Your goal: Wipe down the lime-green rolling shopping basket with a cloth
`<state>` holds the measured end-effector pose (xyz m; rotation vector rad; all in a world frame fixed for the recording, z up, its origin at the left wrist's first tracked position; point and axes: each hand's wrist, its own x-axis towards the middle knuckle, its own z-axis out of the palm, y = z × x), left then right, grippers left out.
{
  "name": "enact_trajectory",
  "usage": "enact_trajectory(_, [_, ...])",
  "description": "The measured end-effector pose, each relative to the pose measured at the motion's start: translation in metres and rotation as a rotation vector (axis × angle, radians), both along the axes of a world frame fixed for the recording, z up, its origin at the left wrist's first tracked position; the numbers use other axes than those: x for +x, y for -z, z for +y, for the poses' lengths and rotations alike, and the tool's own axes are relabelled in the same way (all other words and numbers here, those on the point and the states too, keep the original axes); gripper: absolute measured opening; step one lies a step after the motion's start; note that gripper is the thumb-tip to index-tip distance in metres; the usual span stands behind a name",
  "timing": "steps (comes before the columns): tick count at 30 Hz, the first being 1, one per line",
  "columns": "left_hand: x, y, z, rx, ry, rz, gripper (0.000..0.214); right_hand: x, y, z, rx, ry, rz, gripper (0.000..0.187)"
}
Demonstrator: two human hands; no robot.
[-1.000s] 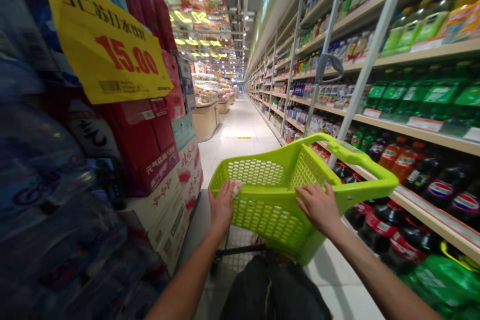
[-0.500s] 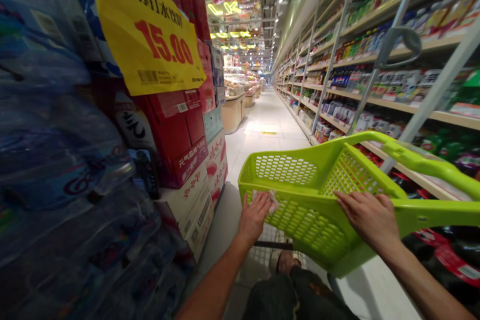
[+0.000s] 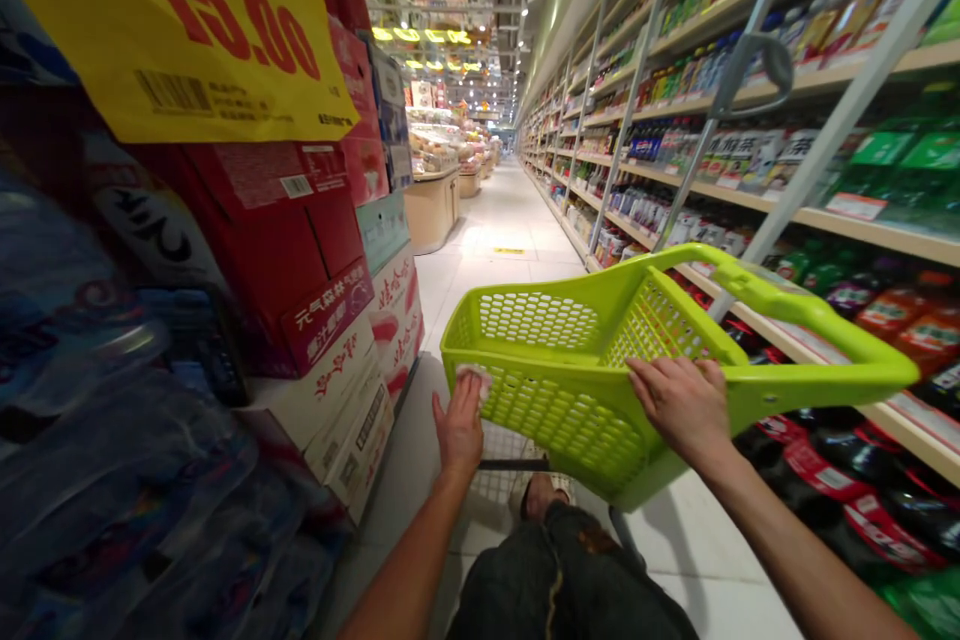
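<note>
A lime-green shopping cart (image 3: 562,407) with a perforated plastic basket stands in front of me. My left hand (image 3: 460,430) presses a crumpled white wipe (image 3: 474,382) against the outer side of the basket, close to its far left corner. The fingers are stretched over the wipe and partly cover it. Over the basket's near rim, toward the handle end, my right hand (image 3: 681,405) is curled and grips it. The cart's green handle (image 3: 862,335) is at the right, with neither hand on it. Nothing shows inside the visible part of the basket.
Stacked drink cartons (image 3: 330,320) and shrink-wrapped bottles (image 3: 142,480) rise close on my left, under a yellow price sign (image 3: 225,40). A phone-like dark object (image 3: 191,345) leans there. Drink shelves (image 3: 810,210) line the right. A tiled aisle (image 3: 517,210) runs ahead between them.
The view has shifted, so the cart and cartons appear farther left. My left hand with the wipe has slid slightly toward the basket's far left corner. My right hand keeps its grip on the rim.
</note>
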<state>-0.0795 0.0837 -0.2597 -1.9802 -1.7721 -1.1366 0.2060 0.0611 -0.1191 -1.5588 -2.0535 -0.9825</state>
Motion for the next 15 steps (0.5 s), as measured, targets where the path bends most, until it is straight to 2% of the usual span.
enact_trajectory(2, [0.004,0.018,-0.013,-0.074,0.067,0.025,0.048,0.0,-0.001,-0.003,-0.013,0.0,0.012,0.025])
enact_trajectory(3, [0.004,0.021,-0.018,-0.087,0.084,0.023,0.049,0.0,-0.001,-0.004,-0.019,0.0,0.016,0.025])
enact_trajectory(5, [0.002,0.013,-0.019,-0.043,0.061,-0.019,0.05,0.002,-0.001,-0.006,-0.028,-0.001,0.024,0.026])
enact_trajectory(9, [0.003,-0.016,-0.003,0.095,-0.004,-0.063,0.05,0.004,0.001,-0.008,-0.036,-0.003,0.043,0.026])
enact_trajectory(11, [0.008,-0.015,-0.002,0.09,0.027,-0.017,0.05,0.004,0.001,-0.008,-0.04,-0.003,0.053,0.026])
enact_trajectory(15, [0.021,-0.002,-0.019,0.069,0.15,0.087,0.05,0.004,0.0,-0.008,-0.054,0.008,0.064,0.027])
